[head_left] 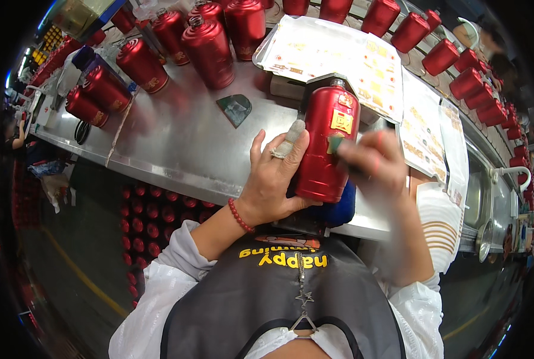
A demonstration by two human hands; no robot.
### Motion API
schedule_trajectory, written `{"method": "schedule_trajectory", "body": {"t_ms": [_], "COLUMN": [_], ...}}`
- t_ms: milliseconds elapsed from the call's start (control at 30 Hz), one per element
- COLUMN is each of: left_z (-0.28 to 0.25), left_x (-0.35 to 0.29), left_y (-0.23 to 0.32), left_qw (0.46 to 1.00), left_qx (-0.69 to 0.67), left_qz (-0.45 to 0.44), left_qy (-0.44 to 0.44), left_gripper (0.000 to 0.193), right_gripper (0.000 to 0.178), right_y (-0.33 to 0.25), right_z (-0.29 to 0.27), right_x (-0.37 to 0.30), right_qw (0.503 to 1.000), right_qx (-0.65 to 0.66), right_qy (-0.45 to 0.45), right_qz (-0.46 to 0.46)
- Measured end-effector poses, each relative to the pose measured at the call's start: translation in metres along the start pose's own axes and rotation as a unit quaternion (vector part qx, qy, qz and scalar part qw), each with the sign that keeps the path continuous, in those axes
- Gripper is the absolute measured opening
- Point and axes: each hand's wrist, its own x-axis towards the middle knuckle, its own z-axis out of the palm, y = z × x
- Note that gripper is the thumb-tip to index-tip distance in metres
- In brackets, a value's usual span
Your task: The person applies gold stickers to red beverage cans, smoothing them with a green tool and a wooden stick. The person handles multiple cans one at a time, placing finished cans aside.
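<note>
A glossy red bottle (322, 170) with gold decals down its front lies tilted on a dark holder, its neck pointing away from me. Blue padding (343, 209) shows under its near end. My left hand (279, 173) grips the bottle's left side, the thumb near its base; a whitish wrap covers one finger. Blurred by motion, my right hand (376, 157) pinches a small green scraper (335, 143) against the bottle's front, over the decal below the upper gold one. Some of the right fingers are hard to make out.
Sheets of gold and red decals (338, 54) lie behind and right of the bottle. A dark green flat piece (235, 109) rests on the metal table (189, 149). Several red bottles (208, 54) stand at the back left; more line the conveyor (440, 57) at right. Crated red bottles (153, 215) sit below.
</note>
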Motion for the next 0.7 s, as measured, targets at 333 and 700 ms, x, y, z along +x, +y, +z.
{"method": "schedule_trajectory", "body": {"t_ms": [333, 700], "left_z": [-0.009, -0.021], "left_x": [0.011, 0.083], "left_y": [-0.028, -0.012], "left_qw": [0.996, 0.941], "left_qx": [-0.050, -0.048], "left_qz": [0.052, 0.294], "left_qy": [-0.054, -0.162], "left_gripper": [0.099, 0.047], "right_gripper": [0.021, 0.029], "right_y": [0.001, 0.076], "right_z": [0.034, -0.061], "right_x": [-0.038, -0.057], "right_qw": [0.824, 0.907], "right_qx": [0.311, 0.081], "right_qy": [0.173, 0.149], "right_qz": [0.440, 0.385]}}
